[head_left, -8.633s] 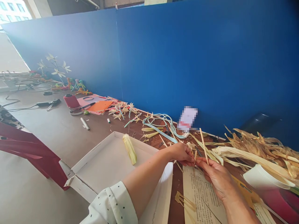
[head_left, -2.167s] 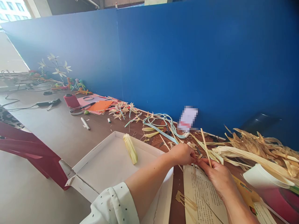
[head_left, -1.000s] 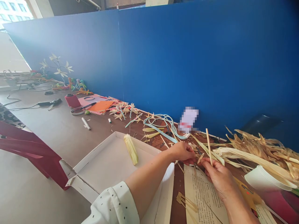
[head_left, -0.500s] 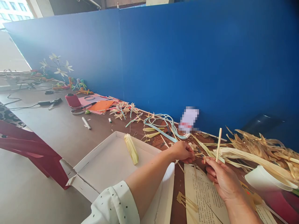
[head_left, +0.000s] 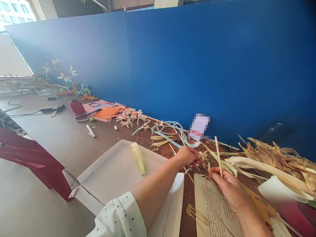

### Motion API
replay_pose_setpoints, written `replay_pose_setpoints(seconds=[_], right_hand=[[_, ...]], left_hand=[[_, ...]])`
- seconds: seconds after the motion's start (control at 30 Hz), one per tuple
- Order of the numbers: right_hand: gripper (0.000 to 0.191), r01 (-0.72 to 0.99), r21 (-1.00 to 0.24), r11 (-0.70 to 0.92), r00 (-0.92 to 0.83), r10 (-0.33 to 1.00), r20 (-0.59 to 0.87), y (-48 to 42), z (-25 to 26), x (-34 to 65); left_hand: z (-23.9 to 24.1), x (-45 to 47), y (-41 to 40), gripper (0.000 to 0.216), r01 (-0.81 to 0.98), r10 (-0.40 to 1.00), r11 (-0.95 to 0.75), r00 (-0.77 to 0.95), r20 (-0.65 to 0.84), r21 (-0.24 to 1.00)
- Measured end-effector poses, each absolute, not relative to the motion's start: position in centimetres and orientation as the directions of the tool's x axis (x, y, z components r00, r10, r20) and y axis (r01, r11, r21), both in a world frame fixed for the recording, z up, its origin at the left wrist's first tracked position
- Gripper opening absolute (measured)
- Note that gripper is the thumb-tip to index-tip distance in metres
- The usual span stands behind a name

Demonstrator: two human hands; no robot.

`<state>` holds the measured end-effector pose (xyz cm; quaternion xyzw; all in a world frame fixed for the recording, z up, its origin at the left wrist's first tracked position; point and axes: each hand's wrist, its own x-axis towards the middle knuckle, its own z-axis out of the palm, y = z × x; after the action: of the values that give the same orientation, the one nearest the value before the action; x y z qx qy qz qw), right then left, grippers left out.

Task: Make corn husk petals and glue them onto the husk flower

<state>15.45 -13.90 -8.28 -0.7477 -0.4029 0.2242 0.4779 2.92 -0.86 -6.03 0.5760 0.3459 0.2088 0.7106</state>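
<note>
My right hand (head_left: 228, 187) is closed around a thin pale stick (head_left: 218, 154), which points up and leans slightly left. A small strip of dry husk (head_left: 209, 167) shows at its thumb and fingertips. Just to the left, my left hand (head_left: 189, 156) has its fingers pinched together; what they hold, if anything, is too small to make out. Both hands are over the near edge of scattered husk scraps, apart from each other. Below my right hand lies a printed sheet (head_left: 216, 210). A pale green husk bundle (head_left: 138, 159) rests in the white box lid (head_left: 103, 176) beneath my left arm.
Dry corn husks (head_left: 274, 154) are heaped at the right, beside a white cup (head_left: 281, 191) lying tilted. A pale blue cord (head_left: 181, 130) coils behind my left hand. Farther left are a red thread spool (head_left: 76, 107) and orange paper (head_left: 107, 112). A blue partition (head_left: 197, 65) borders the table.
My right hand has shifted left, toward my left hand, carrying the stick with it. My left hand has moved slightly left and up, its fingers still pinched.
</note>
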Motion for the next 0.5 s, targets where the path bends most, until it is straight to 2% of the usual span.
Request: replay_pose_setpoints(seconds=[0.1,0.2,0.37,0.5], right_hand=[[0.027,0.381,-0.871,-0.310,0.540,0.839,-0.062,-13.9,-8.4,15.3],[0.033,0.424,-0.830,-0.362,0.509,0.854,-0.112,-13.9,-8.1,15.1],[0.038,0.536,-0.756,-0.377,0.465,0.879,-0.108,-13.9,-8.0,15.3],[0.045,0.504,-0.786,-0.357,0.475,0.875,-0.093,-13.7,-8.5,16.1]], left_hand=[[-6.0,2.9,-0.7,0.009,0.062,0.703,0.286,0.664,-0.254,0.956],[-6.2,3.0,-0.5,0.009,0.035,0.694,0.311,0.675,-0.252,0.950],[-6.3,2.9,-0.6,0.009,0.016,0.664,0.319,0.710,-0.235,0.948],[-5.7,2.6,-0.9,0.010,0.049,0.633,0.310,0.734,-0.245,0.949]])
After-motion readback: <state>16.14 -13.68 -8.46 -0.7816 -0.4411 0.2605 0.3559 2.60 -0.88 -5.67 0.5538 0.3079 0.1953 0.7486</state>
